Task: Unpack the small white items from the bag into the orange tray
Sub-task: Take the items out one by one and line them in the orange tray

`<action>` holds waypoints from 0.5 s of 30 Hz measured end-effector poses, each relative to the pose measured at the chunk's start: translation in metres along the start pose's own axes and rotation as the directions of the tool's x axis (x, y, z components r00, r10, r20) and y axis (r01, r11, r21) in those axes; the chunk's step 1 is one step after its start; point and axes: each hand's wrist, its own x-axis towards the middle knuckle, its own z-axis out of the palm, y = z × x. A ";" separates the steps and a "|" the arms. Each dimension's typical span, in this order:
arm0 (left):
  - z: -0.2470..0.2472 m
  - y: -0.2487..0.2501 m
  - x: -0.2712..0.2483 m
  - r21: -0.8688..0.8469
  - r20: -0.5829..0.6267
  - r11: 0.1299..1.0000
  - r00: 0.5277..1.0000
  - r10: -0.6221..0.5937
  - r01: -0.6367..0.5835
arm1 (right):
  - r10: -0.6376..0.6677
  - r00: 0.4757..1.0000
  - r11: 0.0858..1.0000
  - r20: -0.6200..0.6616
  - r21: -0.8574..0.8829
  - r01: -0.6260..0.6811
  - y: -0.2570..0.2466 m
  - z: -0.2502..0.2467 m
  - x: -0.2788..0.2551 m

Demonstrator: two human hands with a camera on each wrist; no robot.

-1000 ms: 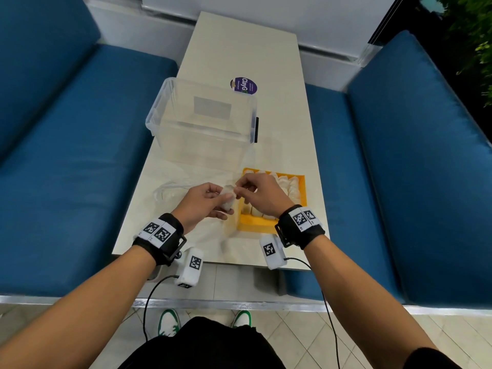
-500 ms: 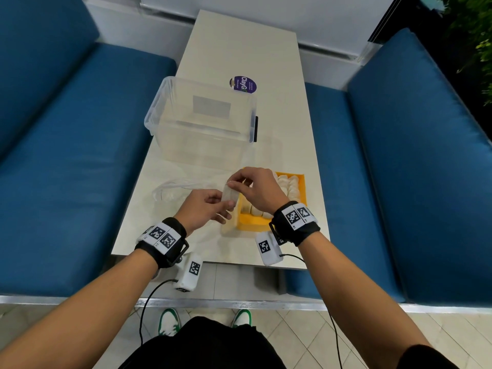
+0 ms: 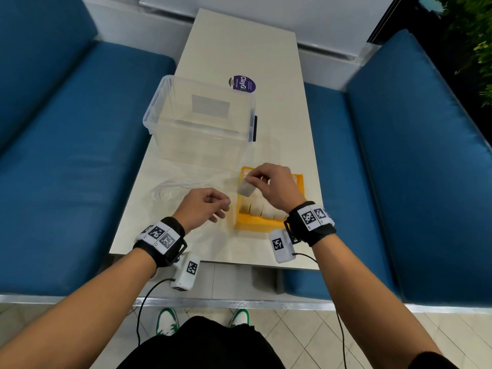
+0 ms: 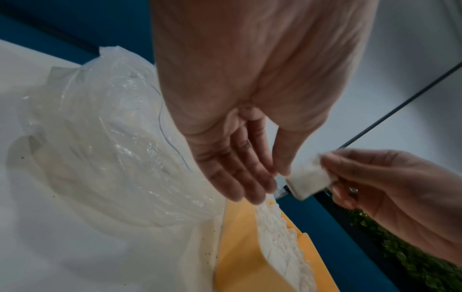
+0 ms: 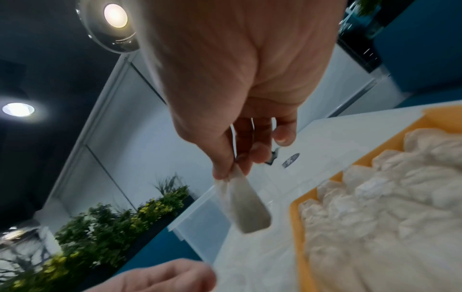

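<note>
My right hand (image 3: pixel 252 179) pinches one small white item (image 3: pixel 245 189) by its top edge, so it hangs over the near-left part of the orange tray (image 3: pixel 262 227). The right wrist view shows the same item (image 5: pixel 246 207) dangling from thumb and fingers. Several white items (image 3: pixel 262 209) fill the tray in rows. My left hand (image 3: pixel 222 206) hovers left of the tray with fingers loosely bent and holds nothing. The clear plastic bag (image 4: pixel 107 146) lies crumpled on the table under and beyond that hand.
An empty clear plastic bin (image 3: pixel 202 121) stands on the table just beyond the bag and tray. A purple round sticker (image 3: pixel 242 83) lies behind it. Blue sofa cushions (image 3: pixel 66 155) flank the narrow cream table (image 3: pixel 245 41) on both sides.
The white item has passed from between both hands to my right hand alone, which carried it right, over the tray. My left hand let go and drew back.
</note>
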 end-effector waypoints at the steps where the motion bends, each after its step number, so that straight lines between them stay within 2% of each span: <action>1: -0.002 -0.001 0.000 0.020 -0.016 1.000 1.000 -0.001 0.001 | 0.018 1.000 1.000 0.003 -0.014 -0.018 0.005 -0.004 -0.002; 6: -0.012 -0.002 0.002 0.076 -0.092 0.997 0.996 -0.010 0.017 | 0.127 0.978 0.985 0.164 -0.133 -0.106 0.026 0.006 -0.012; 10: -0.018 -0.001 0.000 0.116 -0.104 0.993 0.994 -0.017 0.029 | 0.199 0.929 0.973 0.313 -0.178 -0.148 0.032 0.030 -0.012; 15: -0.025 -0.003 -0.004 0.166 -0.089 0.985 0.996 -0.031 0.046 | 0.233 0.914 0.964 0.333 -0.205 -0.170 0.032 0.050 -0.003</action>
